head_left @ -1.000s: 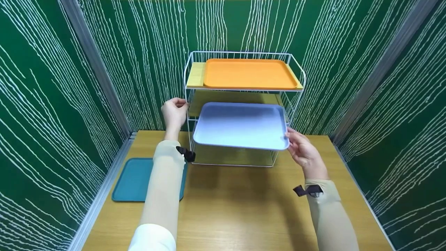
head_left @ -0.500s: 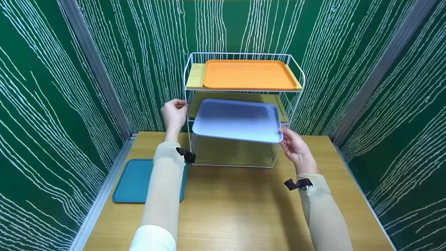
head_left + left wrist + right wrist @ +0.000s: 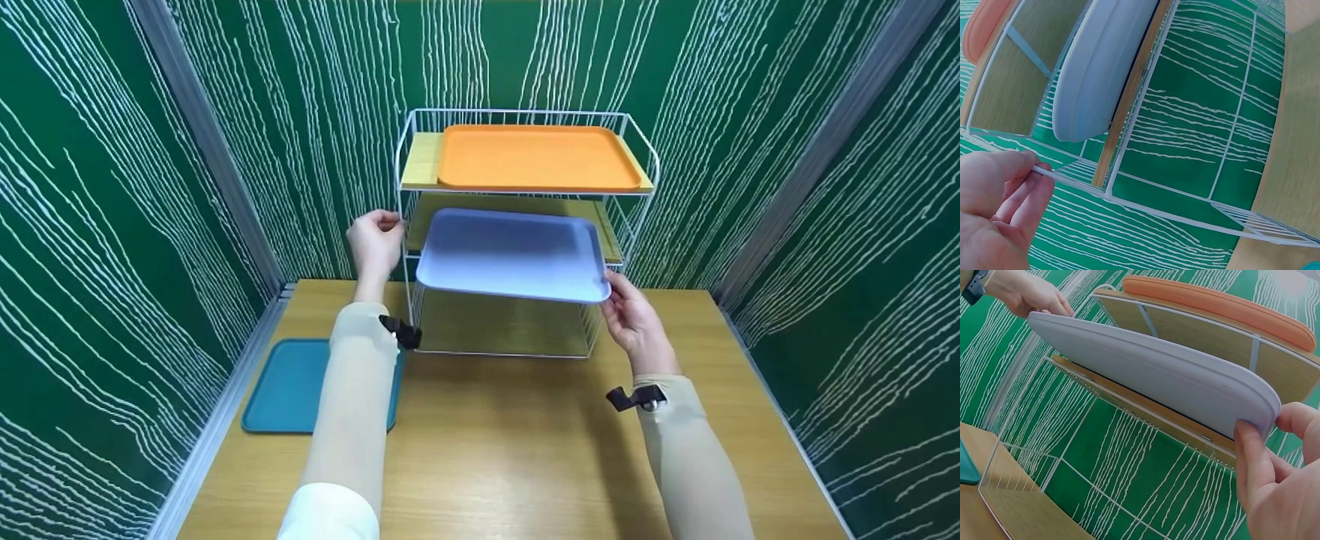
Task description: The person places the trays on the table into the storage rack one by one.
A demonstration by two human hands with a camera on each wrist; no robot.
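Observation:
My right hand (image 3: 634,319) pinches the front right corner of a lavender tray (image 3: 514,255), thumb on top and fingers beneath. The tray reaches into the middle level of a white wire rack (image 3: 409,300) with wooden shelves, its front edge jutting out over the middle shelf (image 3: 611,232). In the right wrist view its underside faces the camera, close over the shelf board. My left hand (image 3: 375,244) pinches the rack's left front post (image 3: 1067,181) between thumb and fingers. An orange tray (image 3: 540,157) lies on the top shelf, set toward the right.
A teal tray (image 3: 285,390) lies on the wooden table (image 3: 510,450) at the left, partly hidden under my left forearm. The rack's bottom shelf (image 3: 510,326) sits low over the table. Green walls with white streaks and metal corner posts (image 3: 810,150) enclose the space.
My right hand has moved left and a little forward, carrying the lavender tray farther into the rack's middle level, its right side now more inward. The left hand stays on the post.

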